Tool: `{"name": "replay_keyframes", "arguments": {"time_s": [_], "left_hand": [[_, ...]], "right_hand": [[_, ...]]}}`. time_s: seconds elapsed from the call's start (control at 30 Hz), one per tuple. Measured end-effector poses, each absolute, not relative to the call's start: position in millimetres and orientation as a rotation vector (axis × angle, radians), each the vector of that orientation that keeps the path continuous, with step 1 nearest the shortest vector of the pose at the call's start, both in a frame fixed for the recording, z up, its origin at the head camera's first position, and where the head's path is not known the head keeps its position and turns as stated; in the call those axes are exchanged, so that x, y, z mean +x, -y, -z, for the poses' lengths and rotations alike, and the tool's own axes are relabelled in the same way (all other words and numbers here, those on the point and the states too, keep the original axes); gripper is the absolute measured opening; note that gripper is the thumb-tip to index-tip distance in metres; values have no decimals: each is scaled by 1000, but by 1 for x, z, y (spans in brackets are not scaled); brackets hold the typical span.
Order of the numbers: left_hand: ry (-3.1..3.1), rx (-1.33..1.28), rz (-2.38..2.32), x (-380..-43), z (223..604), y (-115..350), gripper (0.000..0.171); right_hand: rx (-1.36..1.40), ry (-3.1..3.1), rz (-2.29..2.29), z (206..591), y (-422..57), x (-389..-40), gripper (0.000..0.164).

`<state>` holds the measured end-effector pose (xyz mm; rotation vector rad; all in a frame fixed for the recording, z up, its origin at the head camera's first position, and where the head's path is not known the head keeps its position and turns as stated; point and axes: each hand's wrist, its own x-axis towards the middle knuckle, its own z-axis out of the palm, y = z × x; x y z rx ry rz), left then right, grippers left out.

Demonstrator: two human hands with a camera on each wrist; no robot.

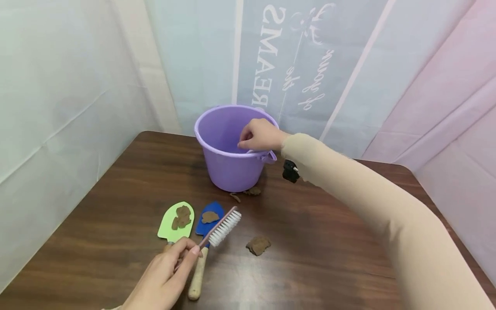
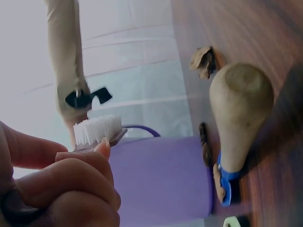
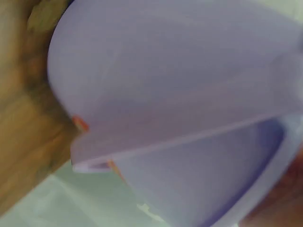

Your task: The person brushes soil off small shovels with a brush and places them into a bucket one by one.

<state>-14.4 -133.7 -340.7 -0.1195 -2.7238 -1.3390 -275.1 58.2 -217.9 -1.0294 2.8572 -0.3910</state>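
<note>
My left hand (image 1: 166, 269) grips the thin handle of a brush (image 1: 224, 228) with white bristles, also in the left wrist view (image 2: 98, 130). The brush head is over the edge of a blue trowel (image 1: 214, 209). A purple bucket (image 1: 234, 170) stands at the back of the table. My right hand (image 1: 264, 134) reaches over its rim with bent fingers inside the opening; whether they hold anything is hidden. In the right wrist view the bucket's wall and rim (image 3: 189, 127) fill most of the picture.
A green trowel (image 1: 176, 221) with brown flakes on it lies left of the blue one, which also bears a flake (image 1: 210, 217). Another brown piece (image 1: 258, 246) lies on the wooden table (image 1: 329, 241). More bits (image 1: 252, 191) lie at the bucket's base. Curtains (image 1: 201, 56) hang behind.
</note>
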Motion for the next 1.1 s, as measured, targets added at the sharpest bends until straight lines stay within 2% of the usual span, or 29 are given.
{"name": "replay_keyframes", "arguments": {"time_s": [0.33,0.67,0.8,1.1], "left_hand": [[2756,-29,1329,-13,336,141,12],[2768,29,1271,-13,336,148,15],[2761,54,1267,-12,337,155,16],[2757,81,1322,-9,335,164,20]], "right_hand": [[-1141,-2985,856,221,-79,-238,14],[-1494,-2916,1161,238,-88,-192,8],[-1566,-2834,1158,247,-87,-176,7],[-1545,-2750,939,272,-80,-150,6]]}}
